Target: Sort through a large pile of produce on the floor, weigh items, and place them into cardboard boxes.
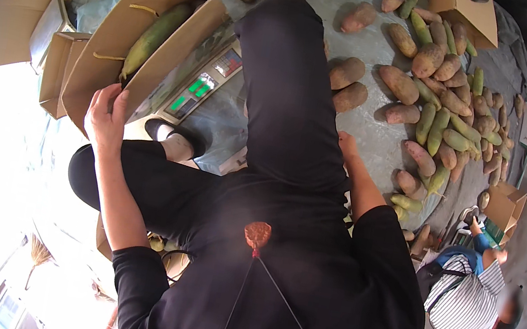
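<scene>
My left hand [106,117] is at the near end of an open cardboard box [192,26], with its fingers drawn together. Its fingertips meet the dark tip of a long green radish [155,39] lying inside; whether they pinch that tip or the box's edge is not clear. Yellowish ties [109,57] stick out along the box's inner wall. Beside my raised knee, my right hand [348,145] hangs low near the floor. The leg hides most of its fingers, so anything held there is out of sight.
Under the box sits a scale [204,85] with lit green displays. Many reddish-brown roots [399,85] and green radishes [438,130] cover the plastic sheet to the right. Another cardboard box [470,14] stands beyond them. A person in a striped shirt [465,303] sits at the far right.
</scene>
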### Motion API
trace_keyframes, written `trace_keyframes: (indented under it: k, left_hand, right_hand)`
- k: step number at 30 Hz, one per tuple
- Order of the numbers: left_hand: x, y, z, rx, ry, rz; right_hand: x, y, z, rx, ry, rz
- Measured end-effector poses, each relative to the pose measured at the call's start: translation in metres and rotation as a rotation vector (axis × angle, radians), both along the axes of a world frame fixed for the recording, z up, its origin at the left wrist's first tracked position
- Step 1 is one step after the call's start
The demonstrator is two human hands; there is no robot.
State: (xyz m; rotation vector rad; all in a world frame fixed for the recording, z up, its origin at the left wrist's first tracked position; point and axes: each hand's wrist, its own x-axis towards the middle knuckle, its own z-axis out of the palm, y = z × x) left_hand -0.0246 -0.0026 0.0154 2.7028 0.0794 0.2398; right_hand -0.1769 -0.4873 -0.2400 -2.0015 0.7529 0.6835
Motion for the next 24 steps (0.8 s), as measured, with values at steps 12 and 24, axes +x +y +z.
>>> trace_keyframes:
  k: [12,24]
  left_hand:
    - [0.003,0.007,-0.004,0.075,-0.052,-0.056]
    - [0.004,0.012,-0.013,0.119,-0.102,-0.045]
  right_hand:
    - [-0.006,-0.001,-0.023,-0.002,0.066,-0.009]
    - [-0.015,-0.014,-0.033,-0.001,0.131,-0.075]
